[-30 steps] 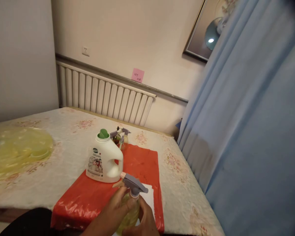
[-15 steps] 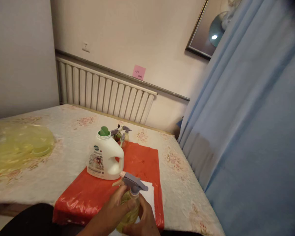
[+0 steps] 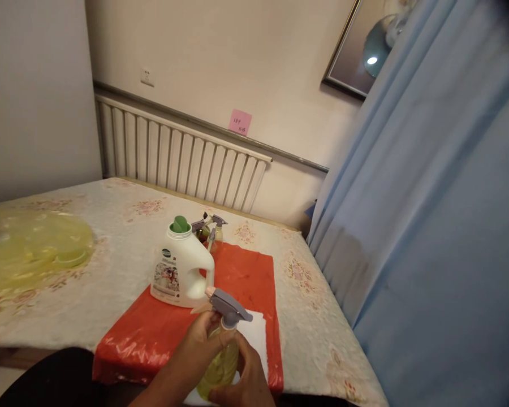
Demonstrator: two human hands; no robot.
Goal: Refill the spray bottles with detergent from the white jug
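Both hands are wrapped round a clear spray bottle (image 3: 221,367) with yellowish liquid and a grey trigger head. My left hand (image 3: 195,350) grips its upper left side just under the trigger. From the right, my right hand (image 3: 251,370) closes round the body, its fingers partly hidden. The bottle stands nearly upright, leaning a little, over a white sheet (image 3: 258,333) on a red plastic covering (image 3: 144,339). Beyond it stands a white detergent jug (image 3: 182,271) with a green spout insert in its open mouth. Several more spray bottles (image 3: 214,229) are partly hidden behind the jug.
A floral tablecloth (image 3: 123,237) covers the table. At the left lies a large translucent yellow plastic bag (image 3: 34,249) with a ring-shaped piece. A radiator (image 3: 178,152) runs along the back wall, and a blue curtain (image 3: 428,226) hangs at the right.
The spray bottle has shifted slightly up and to the left, with both hands still round it. The jug and the other bottles have stayed put.
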